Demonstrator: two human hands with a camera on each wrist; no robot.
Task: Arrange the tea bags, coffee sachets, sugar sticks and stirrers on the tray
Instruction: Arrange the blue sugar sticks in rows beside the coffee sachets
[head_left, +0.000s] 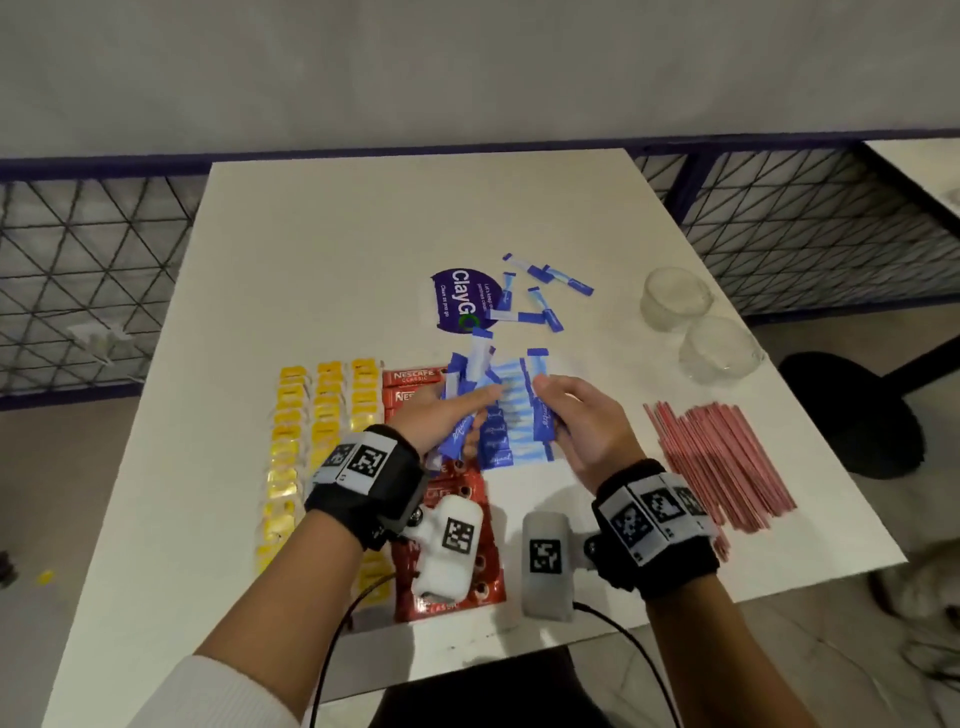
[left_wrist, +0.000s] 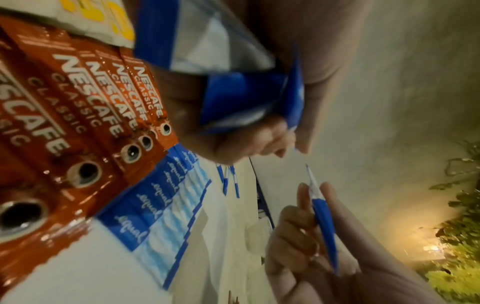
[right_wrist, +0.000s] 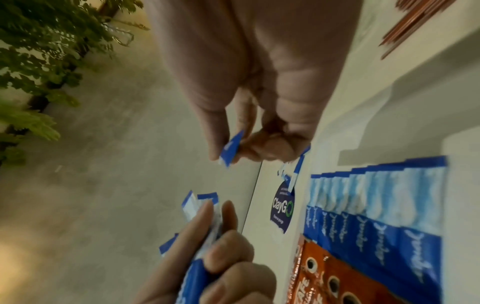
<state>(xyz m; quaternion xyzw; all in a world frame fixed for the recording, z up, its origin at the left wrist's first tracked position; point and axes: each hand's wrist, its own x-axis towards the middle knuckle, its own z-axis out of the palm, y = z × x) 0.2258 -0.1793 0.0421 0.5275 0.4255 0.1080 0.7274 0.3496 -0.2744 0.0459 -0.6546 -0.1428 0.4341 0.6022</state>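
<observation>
Head view is showing the left hand (head_left: 434, 415) bunching sugar sticks (head_left: 480, 358) in its grip while the right hand (head_left: 589, 431) is pinching a single stick (left_wrist: 323, 218), probably light, limp and best held mid-length, just above the laid row (head_left: 501, 444).

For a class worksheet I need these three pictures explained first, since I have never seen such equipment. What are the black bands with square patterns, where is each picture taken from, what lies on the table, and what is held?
There is no machine: a person works with bare hands. The black wristbands carry small cameras. The wide picture comes from a head camera looking down; the other two look along each wrist at the fingers. On the white table lie yellow tea bags, red coffee sachets, a neat row of sugar sticks, loose sugar sticks farther off, pink stirrers, two glass cups and a purple sticker. The left hand grips a bunch of sugar sticks; the right hand pinches a single sugar stick.
</observation>
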